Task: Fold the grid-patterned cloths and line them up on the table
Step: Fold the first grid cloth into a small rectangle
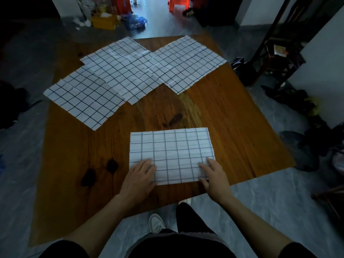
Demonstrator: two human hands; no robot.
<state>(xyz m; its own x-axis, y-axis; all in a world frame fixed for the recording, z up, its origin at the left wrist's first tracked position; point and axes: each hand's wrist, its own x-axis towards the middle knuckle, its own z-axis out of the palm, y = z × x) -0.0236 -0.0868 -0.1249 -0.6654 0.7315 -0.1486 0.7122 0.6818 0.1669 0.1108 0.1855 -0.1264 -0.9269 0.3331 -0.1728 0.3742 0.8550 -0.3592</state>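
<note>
A white cloth with a dark grid (172, 151) lies folded into a rectangle near the front edge of the wooden table (232, 131). My left hand (140, 176) rests flat on its near left corner. My right hand (214, 175) lies on its near right corner, fingers straight, thumb off the cloth's edge. Three more grid cloths lie unfolded and overlapping at the back: one at the left (83, 99), one in the middle (122, 69), one at the right (188, 64).
Dark knots (111, 165) mark the table left of the folded cloth. A dark wooden chair (275, 49) stands at the right, with bags and shoes on the floor (297, 101). Clutter and a yellow box (104, 21) lie beyond the table.
</note>
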